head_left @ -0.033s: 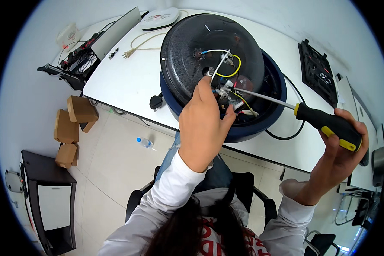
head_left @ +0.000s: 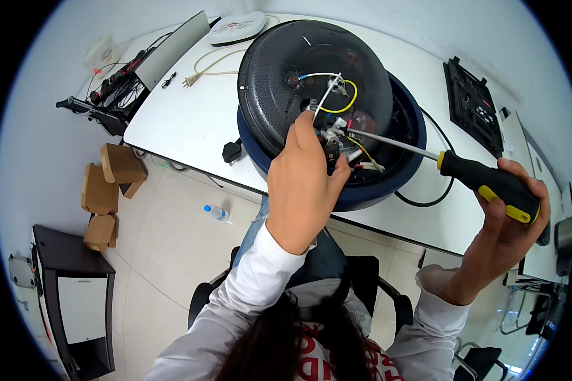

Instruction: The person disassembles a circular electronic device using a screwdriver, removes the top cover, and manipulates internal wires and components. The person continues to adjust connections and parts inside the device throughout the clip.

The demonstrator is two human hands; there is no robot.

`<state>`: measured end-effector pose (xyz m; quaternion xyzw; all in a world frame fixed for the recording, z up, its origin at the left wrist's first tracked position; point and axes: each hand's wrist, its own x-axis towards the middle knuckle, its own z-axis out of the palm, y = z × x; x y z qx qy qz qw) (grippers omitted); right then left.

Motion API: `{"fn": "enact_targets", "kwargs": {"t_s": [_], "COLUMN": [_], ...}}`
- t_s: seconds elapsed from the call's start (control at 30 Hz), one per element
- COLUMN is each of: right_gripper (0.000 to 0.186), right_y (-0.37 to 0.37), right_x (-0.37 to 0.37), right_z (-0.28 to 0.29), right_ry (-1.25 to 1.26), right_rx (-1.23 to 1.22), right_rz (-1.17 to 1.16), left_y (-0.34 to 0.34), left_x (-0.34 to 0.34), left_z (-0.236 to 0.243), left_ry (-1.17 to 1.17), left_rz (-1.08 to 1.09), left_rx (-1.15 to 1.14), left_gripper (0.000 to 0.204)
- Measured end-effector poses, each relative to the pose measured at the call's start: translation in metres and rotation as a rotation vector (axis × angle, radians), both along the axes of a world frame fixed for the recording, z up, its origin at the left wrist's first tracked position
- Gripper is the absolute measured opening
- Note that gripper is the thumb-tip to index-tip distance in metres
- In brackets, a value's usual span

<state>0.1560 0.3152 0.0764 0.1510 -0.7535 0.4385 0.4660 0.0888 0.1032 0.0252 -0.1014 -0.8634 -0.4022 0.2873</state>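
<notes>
A round dark, speckled metal base [head_left: 273,63] rests tilted on a dark blue round housing [head_left: 413,127] on the white table [head_left: 184,140], with white and yellow wires [head_left: 354,95] across it. My left hand [head_left: 302,184] is closed on a small black-and-metal component [head_left: 330,146] among the wires, its fingertips partly hidden. My right hand [head_left: 502,235] grips the black-and-yellow handle of a screwdriver [head_left: 470,171]; its shaft runs left to the metal terminals by my left fingers, where the exact tip contact is too small to tell.
An open black tool case [head_left: 470,105] lies at right. A pale flat object [head_left: 236,28], beige cable [head_left: 190,80] and black plug [head_left: 232,151] lie on the table; monitor gear [head_left: 165,51] stands left. Below are cardboard boxes [head_left: 98,187], a bottle [head_left: 216,212] and a dark cabinet [head_left: 70,292].
</notes>
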Motion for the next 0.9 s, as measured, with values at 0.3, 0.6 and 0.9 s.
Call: {"fn": "enact_targets", "kwargs": {"t_s": [0.3, 0.6, 0.9], "right_gripper": [0.052, 0.046, 0.047], "right_y": [-0.006, -0.008, -0.004], "right_x": [0.002, 0.010, 0.008], "right_z": [0.002, -0.004, -0.007], "right_ry": [0.060, 0.025, 0.075], "right_rx": [0.070, 0.139, 0.110], "right_rz": [-0.025, -0.058, -0.076], "left_y": [-0.012, -0.024, -0.038], "left_x": [-0.011, -0.021, -0.035], "left_z": [0.008, 0.027, 0.048], "left_ry": [0.043, 0.036, -0.042], "left_rz": [-0.090, -0.198, -0.388], "left_rx": [-0.109, -0.393, -0.501], "left_gripper": [0.058, 0.050, 0.049]}}
